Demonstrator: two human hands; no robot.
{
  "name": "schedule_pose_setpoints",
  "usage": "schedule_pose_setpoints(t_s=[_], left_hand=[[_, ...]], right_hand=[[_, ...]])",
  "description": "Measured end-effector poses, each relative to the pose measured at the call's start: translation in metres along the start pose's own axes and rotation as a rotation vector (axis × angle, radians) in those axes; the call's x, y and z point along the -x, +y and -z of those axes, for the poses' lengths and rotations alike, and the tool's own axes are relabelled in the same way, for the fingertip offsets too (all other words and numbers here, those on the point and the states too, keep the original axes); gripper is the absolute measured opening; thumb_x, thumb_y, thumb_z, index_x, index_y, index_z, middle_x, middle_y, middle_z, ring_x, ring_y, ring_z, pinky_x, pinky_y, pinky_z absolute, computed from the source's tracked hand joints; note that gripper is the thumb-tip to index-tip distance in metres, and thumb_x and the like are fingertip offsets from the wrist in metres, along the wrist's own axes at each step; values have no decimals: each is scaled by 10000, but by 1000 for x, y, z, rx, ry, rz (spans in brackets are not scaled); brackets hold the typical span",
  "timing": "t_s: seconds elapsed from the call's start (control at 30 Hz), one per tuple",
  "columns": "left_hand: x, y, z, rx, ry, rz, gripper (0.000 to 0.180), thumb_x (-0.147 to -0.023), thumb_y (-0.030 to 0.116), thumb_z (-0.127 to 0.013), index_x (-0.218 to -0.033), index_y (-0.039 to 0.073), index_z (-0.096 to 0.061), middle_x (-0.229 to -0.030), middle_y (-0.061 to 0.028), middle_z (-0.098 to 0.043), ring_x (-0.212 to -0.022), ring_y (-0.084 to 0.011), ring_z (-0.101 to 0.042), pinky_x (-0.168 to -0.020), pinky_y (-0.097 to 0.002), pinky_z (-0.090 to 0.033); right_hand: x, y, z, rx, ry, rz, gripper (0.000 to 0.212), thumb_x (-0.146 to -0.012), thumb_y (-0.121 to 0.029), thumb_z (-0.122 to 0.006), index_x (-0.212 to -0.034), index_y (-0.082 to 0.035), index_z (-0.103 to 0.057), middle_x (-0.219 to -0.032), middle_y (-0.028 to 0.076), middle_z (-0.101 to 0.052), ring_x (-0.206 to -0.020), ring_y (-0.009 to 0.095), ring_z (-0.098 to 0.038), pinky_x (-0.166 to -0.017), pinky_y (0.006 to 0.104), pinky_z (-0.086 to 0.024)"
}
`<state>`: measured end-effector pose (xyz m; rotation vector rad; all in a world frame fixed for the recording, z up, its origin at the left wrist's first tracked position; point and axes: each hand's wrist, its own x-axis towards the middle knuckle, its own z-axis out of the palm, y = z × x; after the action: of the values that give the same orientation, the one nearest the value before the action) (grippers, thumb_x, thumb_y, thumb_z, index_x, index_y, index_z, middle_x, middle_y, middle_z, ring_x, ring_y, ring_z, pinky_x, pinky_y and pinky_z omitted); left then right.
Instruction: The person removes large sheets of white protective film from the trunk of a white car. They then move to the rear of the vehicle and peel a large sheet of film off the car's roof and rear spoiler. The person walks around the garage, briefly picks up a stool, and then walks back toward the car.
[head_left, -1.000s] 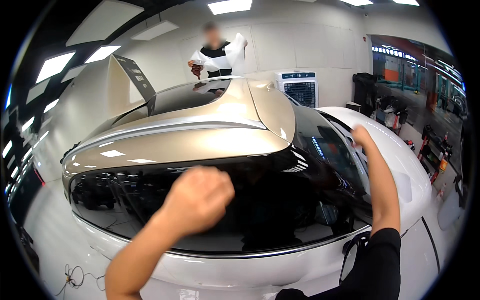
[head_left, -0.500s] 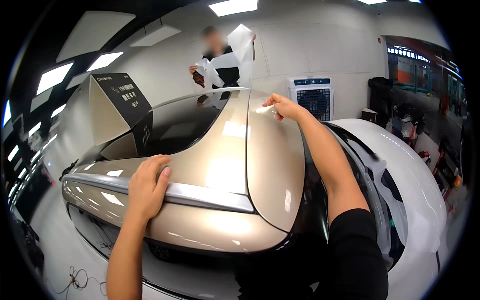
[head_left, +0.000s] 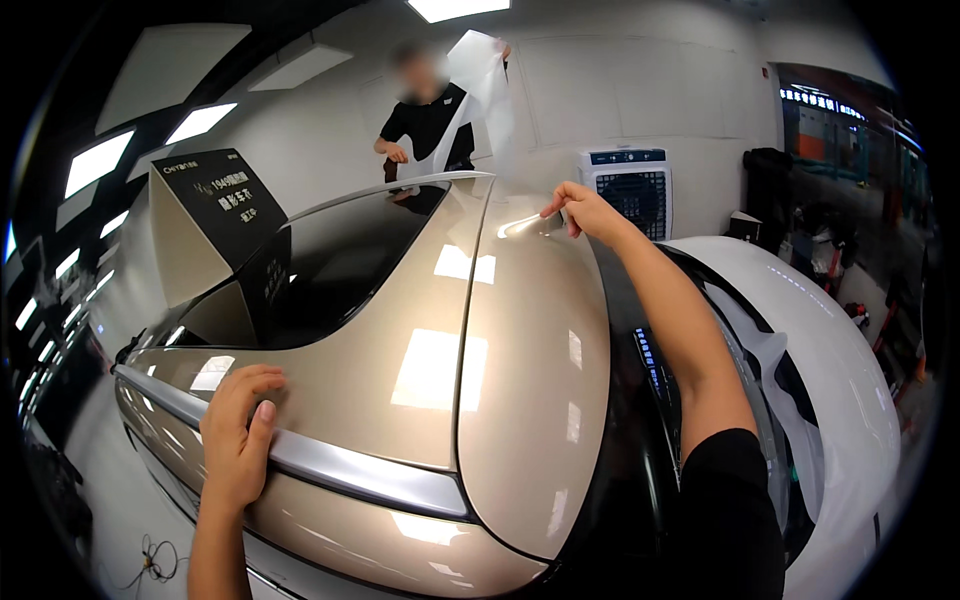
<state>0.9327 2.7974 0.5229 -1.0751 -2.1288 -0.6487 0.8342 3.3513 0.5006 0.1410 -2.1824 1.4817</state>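
A glossy champagne-gold car roof (head_left: 395, 330) stretches in front of me, with a dark glass panel (head_left: 350, 250) set in it. Along its near side runs a silver roof rail (head_left: 370, 475). My left hand (head_left: 238, 430) lies over this rail, palm down, fingers stretched out and thumb slightly apart. At the far end of the rounded gold panel (head_left: 530, 400) beyond the dark seam, my right hand (head_left: 592, 215) is closed, its fingertips at the surface beside a bright streak. Whether a thin film edge is pinched there, I cannot make out.
A black folded sign (head_left: 225, 205) stands on the roof at left. Across the car, a person (head_left: 435, 125) holds up a white translucent sheet (head_left: 480, 90). An air cooler (head_left: 628, 190) is by the wall; a white car (head_left: 830, 350) stands at right. Cables (head_left: 150, 565) lie on the floor.
The view has shifted. My left hand appears farther left and lower; my right hand stays near the panel's far end. The other person's sheet now hangs longer, and that person's near arm has moved.
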Motion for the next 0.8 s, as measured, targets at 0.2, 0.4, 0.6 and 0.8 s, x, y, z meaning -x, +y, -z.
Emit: schedule_pose_setpoints(t_s=[0.2,0.4,0.6,0.8], left_hand=[[-2,4,-2,-14,8,52,301,-917,247,-485,-1034,8,-625,-1122,-147,-637,-1051,-315,-593,-928,-372,-439],[-1,8,0,-3,-73,113,356,-950,279,-451,-1023,-12,-643,-1156,-151,-610,-1129,-295,-557,-996,-363,-392],[-5,15,-3,-2,-85,114,378,-948,294,-446,-1030,-16,-645,-1150,-152,-611,-1123,-295,-559,-993,-360,-392],[-2,10,-3,-37,-38,49,298,-905,225,-479,-990,2,-657,-1094,-135,-640,-1024,-305,-594,-897,-370,-445]], right_hand=[[-3,-4,-12,22,-167,3,195,-786,40,-382,-860,-48,-539,-1004,122,-714,-440,125,-473,-429,282,-418],[-5,16,11,128,17,-56,169,-780,27,-388,-840,-53,-525,-991,119,-714,-448,124,-460,-436,286,-412],[-30,36,28,278,208,-50,229,-790,27,-375,-918,-25,-557,-824,118,-657,-453,168,-533,-422,333,-439],[-55,38,16,354,240,-108,297,-833,18,-351,-1067,-38,-523,-824,126,-620,-518,199,-618,-436,350,-458]])
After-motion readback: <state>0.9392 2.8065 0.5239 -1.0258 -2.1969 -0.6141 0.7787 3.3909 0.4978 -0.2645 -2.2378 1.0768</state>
